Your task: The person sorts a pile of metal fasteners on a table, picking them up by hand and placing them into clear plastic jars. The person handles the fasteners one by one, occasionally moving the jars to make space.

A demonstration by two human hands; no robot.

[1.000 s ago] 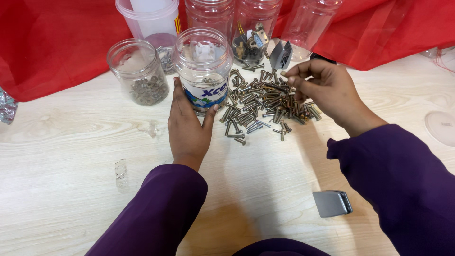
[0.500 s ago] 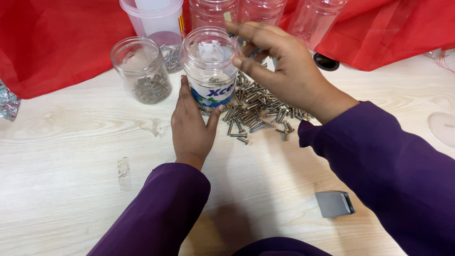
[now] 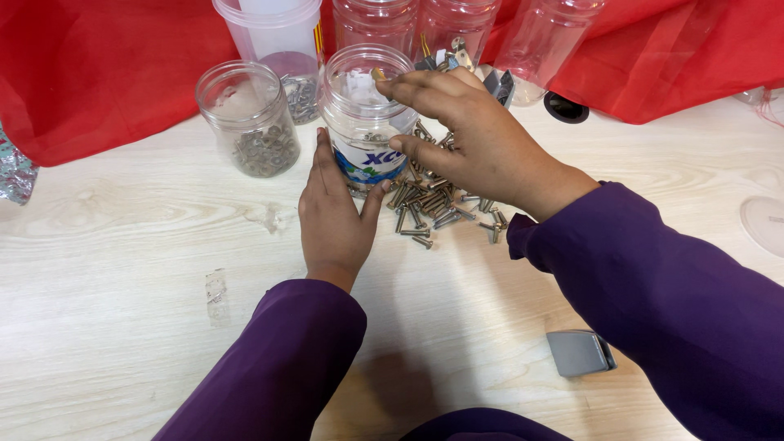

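A clear plastic jar (image 3: 359, 131) with a blue and white label stands open on the pale wooden table. My left hand (image 3: 331, 216) cups its near side at the base. Over the jar's mouth hovers my right hand (image 3: 474, 139), its fingertips pinched on a small brass-coloured screw (image 3: 378, 73). A heap of metal screws (image 3: 433, 208) lies on the table just right of the jar, partly hidden beneath my right hand. Both arms wear purple sleeves.
Left of the labelled jar is a clear jar (image 3: 249, 118) holding small dark metal parts. A translucent tub (image 3: 273, 41) and several clear jars (image 3: 457, 24) stand behind, against red cloth (image 3: 98, 65). A small grey block (image 3: 578, 353) lies near me; a clear lid (image 3: 768, 224) is at the right edge.
My right hand rose from the screw heap and swung left to above the jar's mouth. The left hand has stayed on the jar.
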